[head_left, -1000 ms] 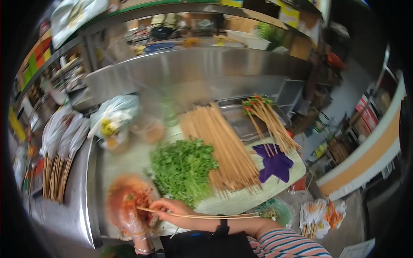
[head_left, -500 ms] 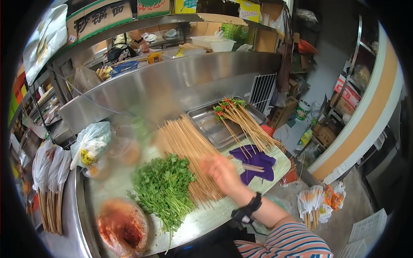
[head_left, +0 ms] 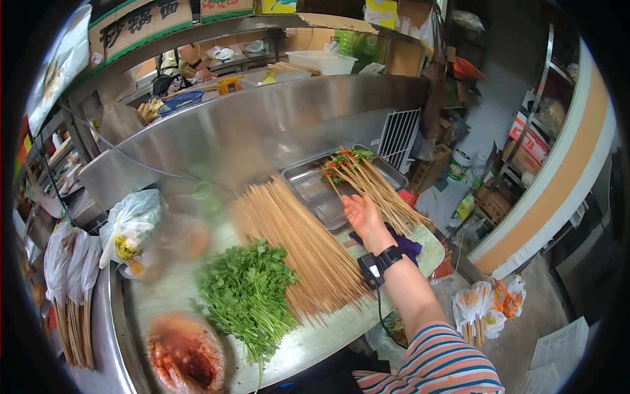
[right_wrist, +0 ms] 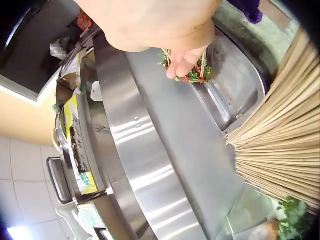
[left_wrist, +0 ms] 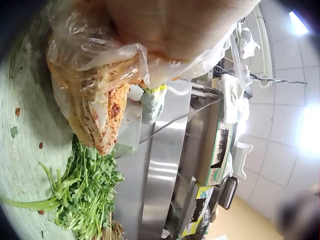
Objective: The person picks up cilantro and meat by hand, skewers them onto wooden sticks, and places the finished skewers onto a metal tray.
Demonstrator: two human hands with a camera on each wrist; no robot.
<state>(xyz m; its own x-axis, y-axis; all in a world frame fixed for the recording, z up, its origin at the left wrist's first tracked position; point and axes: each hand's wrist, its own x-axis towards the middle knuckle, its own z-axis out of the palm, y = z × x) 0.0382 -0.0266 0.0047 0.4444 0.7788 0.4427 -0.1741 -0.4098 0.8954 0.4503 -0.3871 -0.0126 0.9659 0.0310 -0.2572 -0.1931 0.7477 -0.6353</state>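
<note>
In the head view my right hand [head_left: 364, 213] is over the near edge of a metal tray [head_left: 312, 190], fingers loosely bent with nothing visible between them. Close by lie wooden skewers [head_left: 390, 197] tipped with green leaves and red pieces. In the right wrist view the fingertips [right_wrist: 182, 67] overlap those tips. My left hand [left_wrist: 185, 25] shows only its bare base in the left wrist view; the fingers are hidden behind clear plastic [left_wrist: 95, 60] smeared red. Beneath the plastic is a pale, chili-flecked surface [left_wrist: 102, 125]. A plastic-covered heap of red filling [head_left: 187, 354] sits at the lower left.
Green leafy cilantro [head_left: 246, 295] lies beside a wide spread of bare skewers [head_left: 295, 243] on the pale board [head_left: 315, 341]. A purple cloth [head_left: 407, 246] is partly behind my right wrist. Bagged skewers [head_left: 72, 295] stand at the left; a metal wall [head_left: 262, 125] rises behind.
My right hand, which pinched skewers over the red filling, has swung right across the bare skewers to the tray. The sticks it carried no longer show in its fingers. The head view has shifted.
</note>
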